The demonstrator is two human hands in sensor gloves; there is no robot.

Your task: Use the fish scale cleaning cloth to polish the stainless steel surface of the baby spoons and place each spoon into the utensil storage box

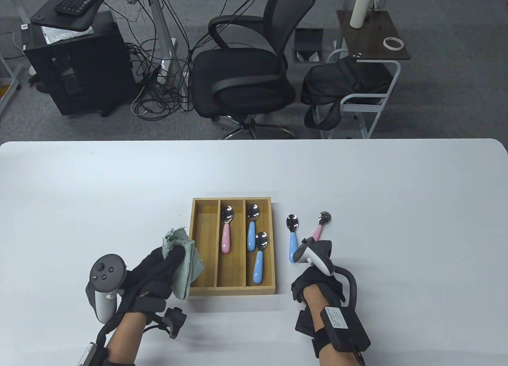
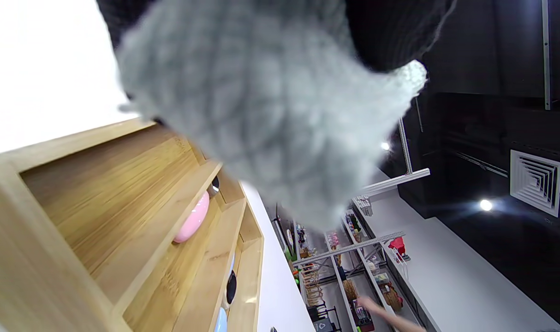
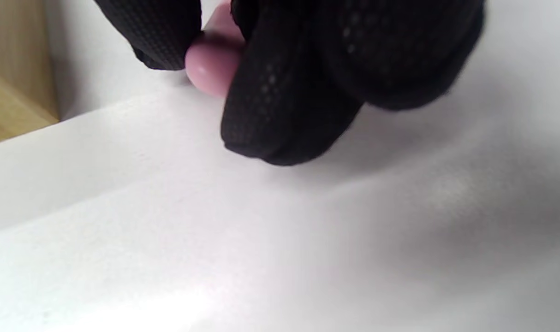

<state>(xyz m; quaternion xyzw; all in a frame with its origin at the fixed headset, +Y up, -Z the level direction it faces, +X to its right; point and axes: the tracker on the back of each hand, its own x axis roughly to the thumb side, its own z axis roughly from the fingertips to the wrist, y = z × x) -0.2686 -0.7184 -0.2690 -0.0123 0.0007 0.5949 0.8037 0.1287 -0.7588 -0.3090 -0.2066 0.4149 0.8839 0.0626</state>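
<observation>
A wooden storage box (image 1: pixel 198 247) with three slots lies at the table's middle. Its middle slot holds a pink-handled spoon (image 1: pixel 225 231); its right slot holds two blue-handled spoons (image 1: pixel 251 229) (image 1: pixel 258 259); the left slot shows bare wood. My left hand (image 1: pixel 158 269) holds a pale green cloth (image 1: pixel 182 263) beside the box's left wall; the cloth (image 2: pixel 271 115) fills the left wrist view above the box (image 2: pixel 100 207). Right of the box lie a blue-handled spoon (image 1: pixel 293 239) and a pink-handled spoon (image 1: pixel 319 225). My right hand (image 1: pixel 313 276) pinches that pink handle's end (image 3: pixel 211 64) at the table surface.
The white table (image 1: pixel 357 175) stretches wide on all sides of the box. Beyond its far edge stand a black office chair (image 1: pixel 246 72), a computer cart (image 1: pixel 75 56) and a small side table (image 1: pixel 373 37).
</observation>
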